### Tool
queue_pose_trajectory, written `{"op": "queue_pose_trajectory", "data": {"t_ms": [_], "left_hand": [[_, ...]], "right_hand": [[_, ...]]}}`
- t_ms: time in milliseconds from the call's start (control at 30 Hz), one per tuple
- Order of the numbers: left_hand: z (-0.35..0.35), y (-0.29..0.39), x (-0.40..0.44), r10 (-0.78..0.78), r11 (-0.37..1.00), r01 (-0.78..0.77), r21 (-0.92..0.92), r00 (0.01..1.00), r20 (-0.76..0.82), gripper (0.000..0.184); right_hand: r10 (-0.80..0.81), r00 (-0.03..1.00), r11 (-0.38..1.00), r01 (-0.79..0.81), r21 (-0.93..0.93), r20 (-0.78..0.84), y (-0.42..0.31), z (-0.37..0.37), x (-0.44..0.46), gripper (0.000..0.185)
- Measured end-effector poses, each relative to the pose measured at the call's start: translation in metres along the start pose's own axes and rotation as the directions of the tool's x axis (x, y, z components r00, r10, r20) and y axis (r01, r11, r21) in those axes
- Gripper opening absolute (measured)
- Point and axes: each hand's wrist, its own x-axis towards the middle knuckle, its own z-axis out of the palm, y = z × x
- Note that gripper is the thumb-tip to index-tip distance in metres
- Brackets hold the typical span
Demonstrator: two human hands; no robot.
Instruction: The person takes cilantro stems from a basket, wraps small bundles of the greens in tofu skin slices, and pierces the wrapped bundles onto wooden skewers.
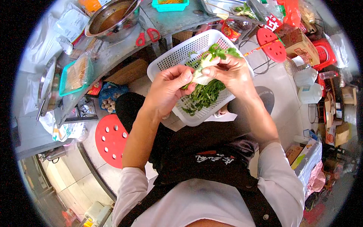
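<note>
Both my hands hold a coriander roll (201,78) above a white perforated basket (164,62). Its wrapper is a pale, thin sheet resembling tofu skin, and green leaves stick out at the upper right end. My left hand (170,84) pinches the lower left end between thumb and fingers. At the other side, my right hand (233,75) presses its thumb on the pale sheet, with its fingers curled behind. Loose coriander (208,97) lies in the basket beneath the hands. The roll and fingers hide part of it.
A steel bowl of brown liquid (109,20), red-handled scissors (146,36) and a teal basket of skewers (75,73) are on the grey table. A metal tray (257,14) holds leafy pieces. Red stools (109,140) stand either side. Water jugs (310,93) and boxes line the right.
</note>
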Motion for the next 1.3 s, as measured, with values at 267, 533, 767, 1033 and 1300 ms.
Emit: {"op": "queue_pose_trajectory", "data": {"t_ms": [267,533,767,1033,1300], "left_hand": [[-0.002,0.005,-0.003,-0.251,0.901,0.347,-0.258,0.906,0.342,0.02],[0.011,-0.007,-0.006,0.262,0.852,-0.24,0.465,0.965,0.018,0.016],[0.007,0.001,-0.005,0.111,0.933,-0.122,0.338,0.992,0.052,0.019],[0.009,0.006,-0.007,-0.085,0.996,0.081,0.036,0.99,0.111,0.022],[0.003,0.004,-0.007,-0.201,0.976,0.21,-0.055,0.971,0.133,0.025]], "right_hand": [[0.116,0.985,0.96,-0.144,0.238,0.129,-0.008,0.0,-0.003,0.014],[0.099,0.995,0.975,-0.092,-0.2,0.021,-0.008,0.001,-0.002,0.014],[-0.062,0.995,0.997,0.064,-0.031,0.082,-0.003,-0.004,0.0,0.014],[0.069,0.984,0.989,-0.089,0.117,0.166,0.003,-0.007,0.001,0.015],[0.051,0.983,0.987,-0.077,0.142,0.178,-0.005,-0.006,0.0,0.013]]}}
